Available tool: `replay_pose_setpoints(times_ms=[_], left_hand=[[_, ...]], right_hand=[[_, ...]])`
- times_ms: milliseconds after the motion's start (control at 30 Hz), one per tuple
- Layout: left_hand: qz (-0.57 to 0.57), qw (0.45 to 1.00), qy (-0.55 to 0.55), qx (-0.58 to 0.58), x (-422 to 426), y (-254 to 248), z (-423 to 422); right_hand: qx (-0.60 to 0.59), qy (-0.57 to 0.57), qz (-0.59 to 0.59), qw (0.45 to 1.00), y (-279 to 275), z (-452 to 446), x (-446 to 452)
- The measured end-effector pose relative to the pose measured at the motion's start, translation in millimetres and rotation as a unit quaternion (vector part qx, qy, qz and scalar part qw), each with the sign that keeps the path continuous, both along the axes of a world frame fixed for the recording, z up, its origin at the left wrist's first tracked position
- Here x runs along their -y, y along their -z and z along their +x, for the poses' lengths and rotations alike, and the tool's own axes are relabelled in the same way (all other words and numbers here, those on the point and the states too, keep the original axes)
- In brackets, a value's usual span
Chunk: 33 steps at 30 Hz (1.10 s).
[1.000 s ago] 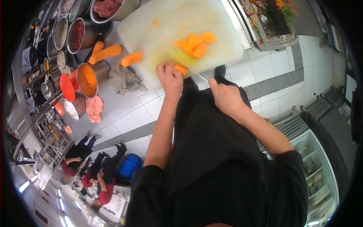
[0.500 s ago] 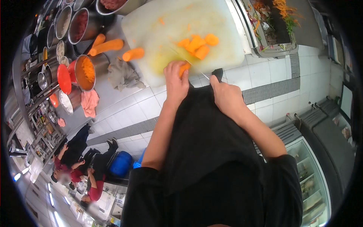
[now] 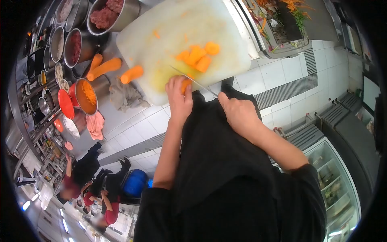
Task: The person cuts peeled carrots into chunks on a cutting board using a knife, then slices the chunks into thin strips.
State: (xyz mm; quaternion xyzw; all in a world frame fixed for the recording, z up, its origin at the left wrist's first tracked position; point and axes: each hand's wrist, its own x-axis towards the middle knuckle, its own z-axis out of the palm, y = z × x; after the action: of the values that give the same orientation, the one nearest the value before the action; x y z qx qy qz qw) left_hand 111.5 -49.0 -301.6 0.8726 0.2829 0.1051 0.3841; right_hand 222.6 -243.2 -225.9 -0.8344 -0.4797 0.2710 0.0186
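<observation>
My left hand (image 3: pixel 178 99) is closed round a short piece of carrot (image 3: pixel 186 86) at the near edge of the white cutting board (image 3: pixel 225 30). In my right hand (image 3: pixel 240 113) is the handle end of a knife (image 3: pixel 200 85). Its thin blade reaches left across the board, right against the held carrot. Just beyond the blade lie several cut carrot chunks (image 3: pixel 197 54). A peeled carrot length (image 3: pixel 132 74) rests at the board's left edge, and two longer carrots (image 3: pixel 105 68) lie farther left.
Left of the board are a crumpled grey cloth (image 3: pixel 125 94), a pot of carrot strips (image 3: pixel 86 97), a pink cloth (image 3: pixel 95 125) and a bowl of raw meat (image 3: pixel 105 18). A bin of scraps (image 3: pixel 282 28) stands at the right. Co-workers (image 3: pixel 107 207) are at the lower left.
The whole view has shifted, moving the board and carrots left in the picture. The knife blade now shows clearly alongside the held carrot. Both hands keep their grip.
</observation>
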Motion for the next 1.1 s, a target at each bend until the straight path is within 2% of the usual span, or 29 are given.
replay_pose_setpoints(times_ms=[67, 233, 300, 400, 467, 533, 633, 767, 867, 933, 1100], left_hand=[[-0.001, 1.0, 0.004, 0.005, -1.1, -0.1, -0.1], [-0.005, 1.0, 0.006, 0.019, -6.8, -2.3, -2.5], [0.023, 0.996, 0.09, 0.017, -22.2, -3.6, -4.0], [0.018, 0.994, 0.091, 0.049, -41.3, -12.7, -8.9], [0.051, 0.994, 0.06, 0.069, -37.6, -17.1, -9.5], [-0.02, 0.998, -0.054, 0.037, -26.8, -11.8, -12.0], [-0.054, 0.99, -0.079, 0.1, -10.8, 4.8, -12.4], [-0.074, 0.989, -0.081, 0.102, -6.7, 2.9, -7.2], [-0.052, 0.994, -0.042, 0.091, -9.0, 3.0, -4.5], [0.002, 0.996, -0.015, 0.083, -11.2, 4.0, -3.6], [0.005, 0.997, -0.016, 0.07, -9.1, 5.3, -2.8]], right_hand=[[-0.09, 0.05, 0.028, 0.994, 26.1, 1.0, -6.1], [-0.097, 0.048, 0.037, 0.993, 47.7, 9.4, -21.7], [-0.09, 0.045, 0.035, 0.994, 47.5, 17.8, -22.2], [-0.07, 0.044, 0.037, 0.996, 43.4, 19.8, -19.6], [-0.075, 0.052, 0.02, 0.996, 42.4, 18.0, -19.1], [-0.077, 0.045, 0.027, 0.996, 42.7, 10.5, -15.7], [-0.091, 0.045, 0.013, 0.995, 44.5, 0.6, -11.3], [-0.086, 0.035, 0.021, 0.995, 45.8, -1.2, -8.1], [-0.071, 0.037, 0.036, 0.996, 38.6, -1.6, -7.2], [-0.065, 0.038, 0.038, 0.996, 26.7, -4.9, -4.7], [-0.064, 0.035, -0.002, 0.997, 10.9, -11.9, 7.4]])
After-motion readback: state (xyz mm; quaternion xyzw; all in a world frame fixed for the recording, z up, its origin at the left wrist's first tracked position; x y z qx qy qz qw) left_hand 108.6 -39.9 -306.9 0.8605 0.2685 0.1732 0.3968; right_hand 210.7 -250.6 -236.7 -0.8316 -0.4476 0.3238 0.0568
